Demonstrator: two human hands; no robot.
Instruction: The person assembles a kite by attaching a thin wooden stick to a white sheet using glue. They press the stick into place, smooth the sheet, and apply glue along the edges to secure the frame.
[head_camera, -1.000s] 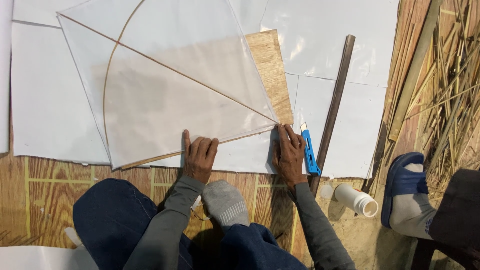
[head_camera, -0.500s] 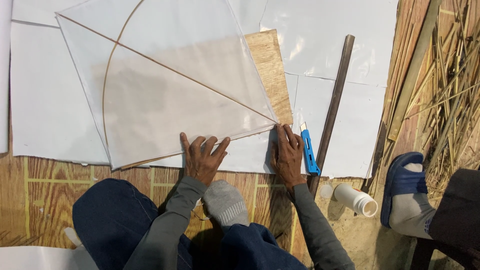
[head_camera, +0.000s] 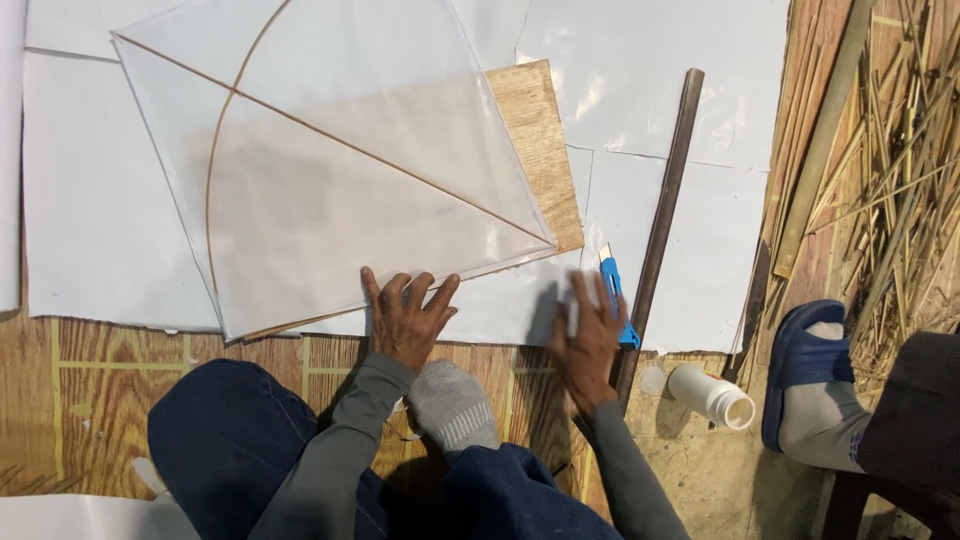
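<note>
- Nearest to me, under the camera, I see my blue trouser knees and a grey sock (head_camera: 452, 405); I would keep them back from the paper edge so nothing gets creased
- Just beyond, my left hand (head_camera: 405, 318) lies flat with the fingers spread, pressing on the white sheet just below the lower edge of the kite (head_camera: 330, 190); it grasps nothing, it only holds down, and I judge this pressure should be even and steady
- My right hand (head_camera: 588, 340) is blurred, open and flat, over the sheet and touching or almost touching the blue utility knife (head_camera: 615, 300); I cannot tell if the fingers already close on it
- For a good result I would take the knife with care, blade away from the left fingers
- Beside the knife a long dark bar (head_camera: 665, 210) lies on the white sheets, useful as a straight guide, I think
- Farther away the kite rests on a wooden board (head_camera: 545, 140), with its thin bamboo spine and bow on top, touching the paper; I would not shift it
</note>
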